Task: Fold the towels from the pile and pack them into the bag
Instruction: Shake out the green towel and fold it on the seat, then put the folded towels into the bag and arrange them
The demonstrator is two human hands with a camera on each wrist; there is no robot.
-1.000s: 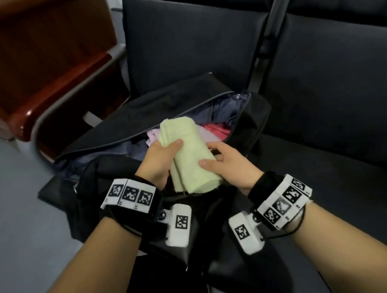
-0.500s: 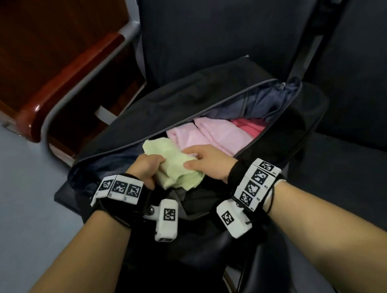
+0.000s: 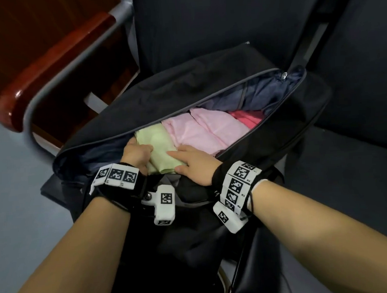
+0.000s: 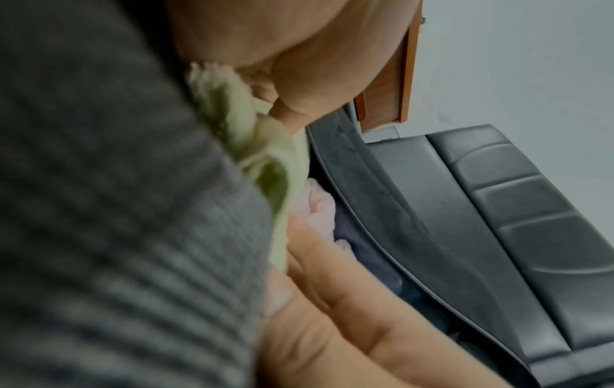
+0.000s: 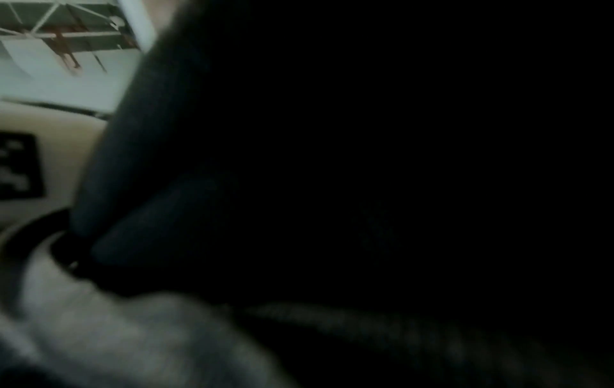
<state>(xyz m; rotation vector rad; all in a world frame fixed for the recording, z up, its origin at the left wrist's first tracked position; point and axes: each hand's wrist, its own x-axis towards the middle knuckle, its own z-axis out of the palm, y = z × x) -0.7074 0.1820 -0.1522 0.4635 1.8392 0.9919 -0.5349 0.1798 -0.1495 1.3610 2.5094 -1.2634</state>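
Observation:
A folded light green towel (image 3: 159, 146) lies inside the open black bag (image 3: 184, 83), at its left end, against folded pink towels (image 3: 200, 132) and a red one (image 3: 247, 119). My left hand (image 3: 136, 153) grips the green towel's left side, thumb on top. My right hand (image 3: 193, 162) holds its right near end, fingers across the top and thumb at the near edge. The left wrist view shows the green towel (image 4: 259, 157) pinched under my left hand (image 4: 299, 52), with my right hand (image 4: 349, 315) below it. The right wrist view is almost all dark.
The bag sits on a dark padded seat (image 3: 348, 182) in front of a seat back (image 3: 203, 21). A red-brown wooden armrest on a grey metal frame (image 3: 47, 64) stands to the left. Grey floor (image 3: 10, 202) lies beyond the bag's left end.
Both hands have brought the green towel down from above the bag into its left end, beside the pink towels. The camera has moved closer.

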